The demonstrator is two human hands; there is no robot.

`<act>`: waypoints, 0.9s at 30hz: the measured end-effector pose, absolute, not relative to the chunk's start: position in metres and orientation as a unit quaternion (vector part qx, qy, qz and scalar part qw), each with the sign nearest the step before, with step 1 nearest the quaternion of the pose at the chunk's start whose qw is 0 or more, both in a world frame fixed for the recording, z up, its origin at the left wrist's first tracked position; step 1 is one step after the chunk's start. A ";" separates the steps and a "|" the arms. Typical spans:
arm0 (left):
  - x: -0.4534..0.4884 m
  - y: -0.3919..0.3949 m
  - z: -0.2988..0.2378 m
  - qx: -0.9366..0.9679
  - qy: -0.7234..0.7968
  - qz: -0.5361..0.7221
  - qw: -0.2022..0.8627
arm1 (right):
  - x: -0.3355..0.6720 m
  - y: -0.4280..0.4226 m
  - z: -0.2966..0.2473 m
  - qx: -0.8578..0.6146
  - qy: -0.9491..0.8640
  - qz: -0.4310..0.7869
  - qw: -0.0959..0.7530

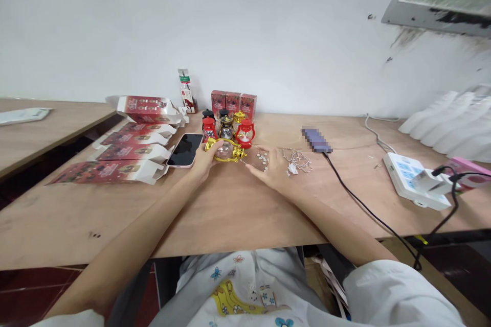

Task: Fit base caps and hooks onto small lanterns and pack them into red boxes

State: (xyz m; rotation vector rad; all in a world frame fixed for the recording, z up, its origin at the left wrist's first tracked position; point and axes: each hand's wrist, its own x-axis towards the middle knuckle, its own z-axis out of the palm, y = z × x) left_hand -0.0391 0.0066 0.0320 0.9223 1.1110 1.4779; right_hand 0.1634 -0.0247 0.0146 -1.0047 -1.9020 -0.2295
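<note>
Gripping a gold lantern (pixel 226 151) tipped on its side, the left hand (pixel 203 159) rests on the bench (pixel 230 214) beside a phone (pixel 185 149); the right hand (pixel 274 167) lies open, fingertips at small discs (pixel 263 158).

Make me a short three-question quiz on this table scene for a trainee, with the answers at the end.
1. True or false: the left hand holds the gold plastic toy lantern, which lies on its side.
2. What lies between the flat red cardboard cartons and the left hand? A: a pink-cased smartphone. B: a glass mug. C: a blue notebook.
3. How many closed red boxes stand by the wall behind the small upright lanterns?
Key: 1 true; 2 A; 3 three.
</note>
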 end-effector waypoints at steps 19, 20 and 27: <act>-0.034 0.000 0.034 0.370 0.406 0.547 0.631 | 0.167 -0.016 0.007 -0.311 -0.795 -0.099 0.511; -0.034 0.001 0.034 0.364 0.408 0.546 0.635 | 0.167 -0.016 0.007 -0.308 -0.793 -0.104 0.516; -0.034 0.001 0.035 0.352 0.420 0.538 0.640 | 0.166 -0.017 0.007 -0.304 -0.786 -0.110 0.528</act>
